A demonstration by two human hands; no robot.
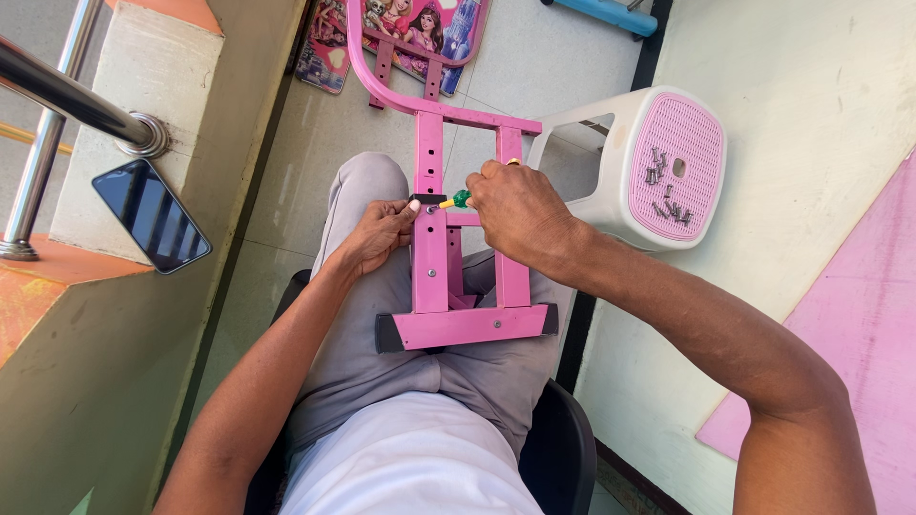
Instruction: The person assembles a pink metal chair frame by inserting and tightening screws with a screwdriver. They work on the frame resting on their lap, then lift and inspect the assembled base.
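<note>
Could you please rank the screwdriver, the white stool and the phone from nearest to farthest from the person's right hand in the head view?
From the right hand:
1. Screwdriver, held in that hand, against the pink frame.
2. White stool, just beyond the hand, with screws on its pink seat.
3. Phone, far across on the ledge.

Pale grey floor tiles [286, 143] lie in bright daylight, crossed by thin grout lines, with a dark strip running along the foot of a cream wall [821, 86] on the right. To the left a steel handrail [57, 86] meets a cream post [162, 67] above an orange-topped ledge [38, 277], where a dark phone [151, 216] lies. A white plastic stool [611, 162] with a pink perforated seat stands near the wall, small metal screws [668, 191] scattered on it.
</note>
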